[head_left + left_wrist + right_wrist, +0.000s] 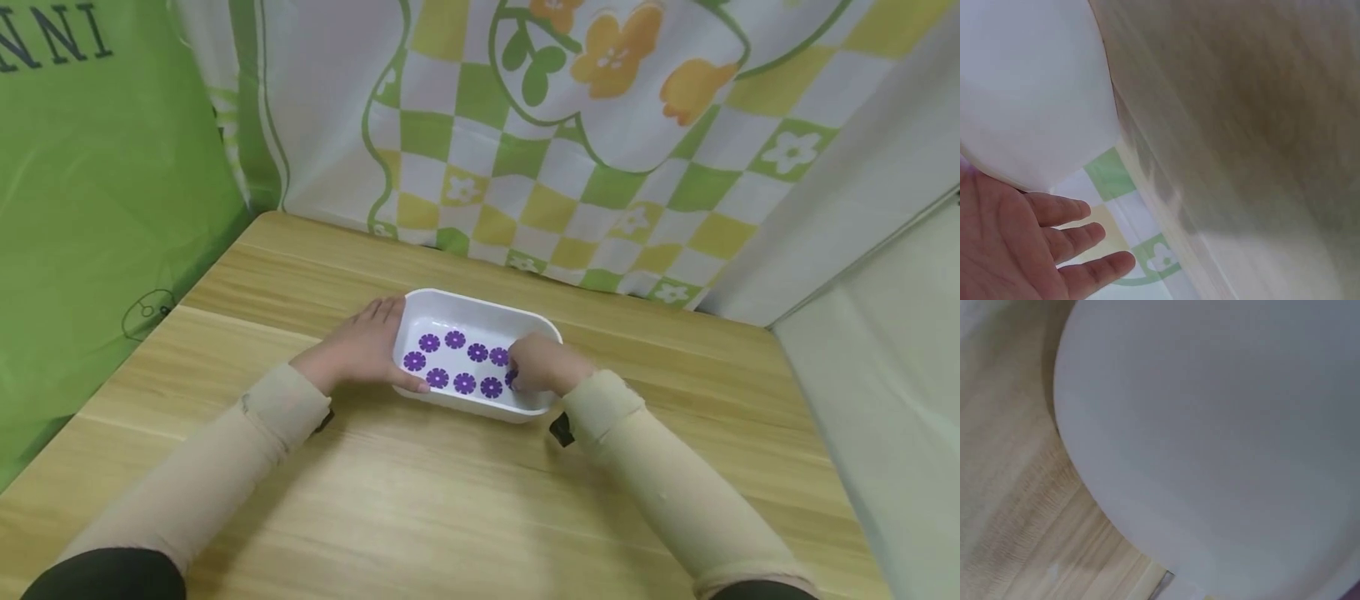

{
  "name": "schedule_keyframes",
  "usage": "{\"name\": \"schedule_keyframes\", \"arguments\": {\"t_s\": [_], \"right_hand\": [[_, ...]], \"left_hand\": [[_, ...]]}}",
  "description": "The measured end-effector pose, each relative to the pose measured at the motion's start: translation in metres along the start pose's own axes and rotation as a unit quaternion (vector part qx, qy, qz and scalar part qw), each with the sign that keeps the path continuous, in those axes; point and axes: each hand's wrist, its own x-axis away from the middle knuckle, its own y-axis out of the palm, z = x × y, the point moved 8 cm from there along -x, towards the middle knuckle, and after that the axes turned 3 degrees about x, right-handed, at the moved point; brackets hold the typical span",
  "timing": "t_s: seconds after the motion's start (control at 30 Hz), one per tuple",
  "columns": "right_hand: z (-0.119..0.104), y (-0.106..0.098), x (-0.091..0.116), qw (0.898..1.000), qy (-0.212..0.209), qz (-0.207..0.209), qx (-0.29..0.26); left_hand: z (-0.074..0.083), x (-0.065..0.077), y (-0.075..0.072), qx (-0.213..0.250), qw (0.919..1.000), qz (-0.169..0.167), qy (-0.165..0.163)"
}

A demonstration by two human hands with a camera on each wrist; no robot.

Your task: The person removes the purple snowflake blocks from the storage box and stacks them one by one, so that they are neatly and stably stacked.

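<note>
A white oblong tub (483, 308) with rounded corners stands on the wooden table. Several flat purple notched discs (464, 383), like interlocking flake toys, lie spaced in a ring on its floor. My left hand (369, 343) rests against the tub's left end, its thumb across the front rim; in the left wrist view its fingers (1094, 275) stretch out straight beside the tub wall. Inside the right end, my right hand (546, 364) has curled fingers at a purple disc, partly covering it. Those fingertips are mostly hidden. The right wrist view shows the tub's outer wall (1210, 425), without the hand.
Wooden tabletop (420, 517) surrounds the tub. Behind it hangs a checked, flowered curtain (540, 183). A green cloth (105, 208) hangs at the left, with a thin wire loop (142, 312) near the table edge. A pale wall (885, 350) lies at the right.
</note>
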Motion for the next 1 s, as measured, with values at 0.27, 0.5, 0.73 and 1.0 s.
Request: {"name": "schedule_keyframes", "arguments": {"t_s": [0.27,0.5,0.73,1.0], "right_hand": [[-0.001,0.004,0.004,1.000,0.010,-0.006,-0.006],[-0.004,0.006,0.010,1.000,0.012,-0.006,-0.003],[-0.004,0.005,0.012,1.000,0.012,0.000,-0.018],[-0.007,-0.001,0.014,0.999,-0.028,0.028,-0.020]], "left_hand": [[0.004,0.007,0.004,-0.017,0.9998,0.001,-0.010],[0.005,0.011,0.003,-0.011,0.9997,-0.004,-0.022],[0.006,0.012,0.004,-0.018,0.9996,-0.004,-0.021],[0.007,0.013,0.002,-0.029,0.9994,-0.004,-0.020]]}}
